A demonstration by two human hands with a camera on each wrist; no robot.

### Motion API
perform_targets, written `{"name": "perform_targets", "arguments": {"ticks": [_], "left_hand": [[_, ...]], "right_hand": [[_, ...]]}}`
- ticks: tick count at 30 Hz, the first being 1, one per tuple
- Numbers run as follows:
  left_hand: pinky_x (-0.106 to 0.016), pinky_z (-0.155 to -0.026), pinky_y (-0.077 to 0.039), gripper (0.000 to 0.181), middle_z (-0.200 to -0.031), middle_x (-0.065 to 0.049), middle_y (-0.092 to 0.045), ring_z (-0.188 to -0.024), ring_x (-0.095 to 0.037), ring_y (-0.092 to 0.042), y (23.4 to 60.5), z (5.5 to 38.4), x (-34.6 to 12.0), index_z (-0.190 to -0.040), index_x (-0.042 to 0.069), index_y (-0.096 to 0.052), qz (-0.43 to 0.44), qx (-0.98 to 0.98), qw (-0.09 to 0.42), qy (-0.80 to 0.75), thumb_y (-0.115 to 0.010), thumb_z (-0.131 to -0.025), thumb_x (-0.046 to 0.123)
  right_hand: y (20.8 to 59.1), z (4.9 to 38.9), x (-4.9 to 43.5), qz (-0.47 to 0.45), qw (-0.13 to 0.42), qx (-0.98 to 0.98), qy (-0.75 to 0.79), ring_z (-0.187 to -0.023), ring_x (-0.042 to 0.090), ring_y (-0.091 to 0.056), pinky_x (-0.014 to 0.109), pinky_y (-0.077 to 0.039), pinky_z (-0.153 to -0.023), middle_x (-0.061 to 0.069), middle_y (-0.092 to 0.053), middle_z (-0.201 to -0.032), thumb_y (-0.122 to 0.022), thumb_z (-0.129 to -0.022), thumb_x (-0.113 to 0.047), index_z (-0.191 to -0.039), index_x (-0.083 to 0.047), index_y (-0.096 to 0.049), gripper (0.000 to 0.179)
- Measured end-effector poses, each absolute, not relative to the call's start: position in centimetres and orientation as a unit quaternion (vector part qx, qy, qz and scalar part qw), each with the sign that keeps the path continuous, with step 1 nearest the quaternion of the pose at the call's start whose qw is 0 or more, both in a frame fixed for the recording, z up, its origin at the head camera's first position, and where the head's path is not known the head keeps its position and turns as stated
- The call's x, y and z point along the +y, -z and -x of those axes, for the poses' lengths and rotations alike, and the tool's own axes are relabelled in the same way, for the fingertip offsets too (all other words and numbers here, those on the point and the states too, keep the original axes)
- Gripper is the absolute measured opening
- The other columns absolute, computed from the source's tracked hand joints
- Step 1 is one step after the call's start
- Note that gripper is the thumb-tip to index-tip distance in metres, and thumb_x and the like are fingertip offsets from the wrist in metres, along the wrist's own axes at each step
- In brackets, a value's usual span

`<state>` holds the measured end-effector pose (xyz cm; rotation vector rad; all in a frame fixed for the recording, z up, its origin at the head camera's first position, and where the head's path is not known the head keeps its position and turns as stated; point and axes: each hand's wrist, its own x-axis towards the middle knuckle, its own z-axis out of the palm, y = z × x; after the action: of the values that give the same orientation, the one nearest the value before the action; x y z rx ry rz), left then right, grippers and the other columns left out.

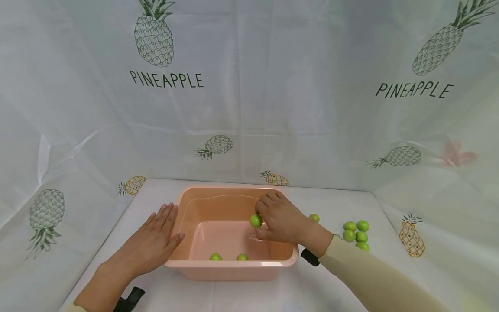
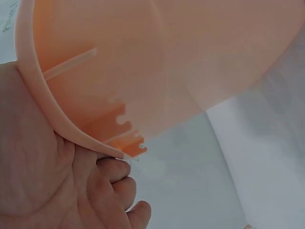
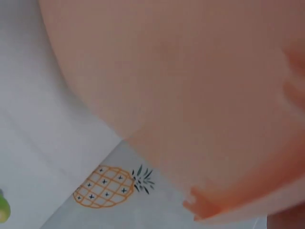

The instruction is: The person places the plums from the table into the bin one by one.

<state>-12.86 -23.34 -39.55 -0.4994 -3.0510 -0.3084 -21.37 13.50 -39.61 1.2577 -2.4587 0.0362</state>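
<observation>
A pink plastic basin stands on the table. My left hand rests on its left rim, fingers straight and the thumb reaching over the edge; the left wrist view shows the palm against the rim. Over the right part of the basin, my right hand pinches a small green lime between fingers and thumb. Inside, near the front wall, lie a lime and another lime, both partly hidden by the rim. The right wrist view is mostly filled by the basin's outer wall.
Right of the basin, several limes sit in a cluster on the white tabletop. A single lime lies closer, partly behind the right wrist. A pineapple-print sheet hangs around the table's back and sides.
</observation>
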Motion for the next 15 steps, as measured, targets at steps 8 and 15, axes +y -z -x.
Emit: {"name": "perform_targets", "arguments": {"ticks": [8, 15], "left_hand": [[-0.066, -0.124, -0.029, 0.079, -0.167, -0.032, -0.031, -0.156, -0.050, -0.028, 39.7, 12.9, -23.3, -0.159, -0.013, -0.032, 0.168, -0.980, 0.030, 0.098, -0.054, -0.109, 0.044], [-0.066, -0.124, -0.030, 0.079, -0.167, -0.032, -0.031, -0.156, -0.051, -0.028, 39.6, 12.8, -23.3, -0.159, -0.012, -0.031, 0.169, -0.980, 0.028, 0.103, -0.054, -0.109, 0.043]], "right_hand": [[40.5, 21.1, 11.9, -0.470, 0.200, -0.860, 0.021, -0.090, 0.015, -0.054, 0.033, -0.047, -0.087, -0.007, -0.056, -0.088, -0.072, -0.086, -0.045, -0.093, -0.018, -0.060, 0.031], [40.9, 21.0, 11.0, -0.467, 0.199, -0.860, 0.042, -0.088, 0.013, -0.054, 0.031, -0.046, -0.078, -0.008, -0.057, -0.087, -0.068, -0.089, -0.048, -0.093, -0.020, -0.063, 0.029]]}}
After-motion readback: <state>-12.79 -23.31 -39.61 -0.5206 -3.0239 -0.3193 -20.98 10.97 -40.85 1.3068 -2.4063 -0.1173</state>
